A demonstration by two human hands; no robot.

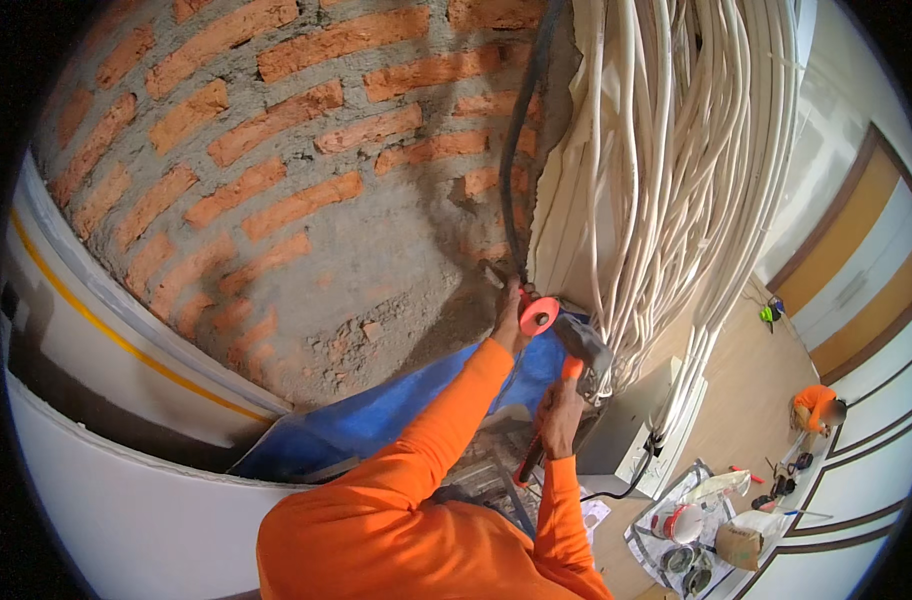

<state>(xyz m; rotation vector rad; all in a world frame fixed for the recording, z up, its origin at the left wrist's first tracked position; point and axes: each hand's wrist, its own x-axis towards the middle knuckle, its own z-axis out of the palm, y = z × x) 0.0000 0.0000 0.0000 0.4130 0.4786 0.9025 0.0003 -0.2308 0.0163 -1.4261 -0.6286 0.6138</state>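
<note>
My left hand point(509, 318) is closed round a chisel with a round red guard point(539, 316), its tip toward the wall, beside the lower end of a dark flexible conduit point(513, 150). My right hand point(559, 420) grips a hammer by its red-orange handle. The dark hammer head point(588, 345) is close to the chisel's struck end; whether they touch I cannot tell. Ahead rises the brick wall point(306, 125), with grey mortar and a rough bare patch point(376, 235). Crumbled rubble point(356, 335) lies at its foot, above a blue sheet point(376, 415).
Thick bundles of white cables point(666, 170) hang to the right, entering a grey metal box point(626, 430). Buckets point(676, 522) and a bag point(741, 540) sit on a floor sheet. Another person point(814, 408) in orange crouches at far right. A white panel point(126, 490) stands left.
</note>
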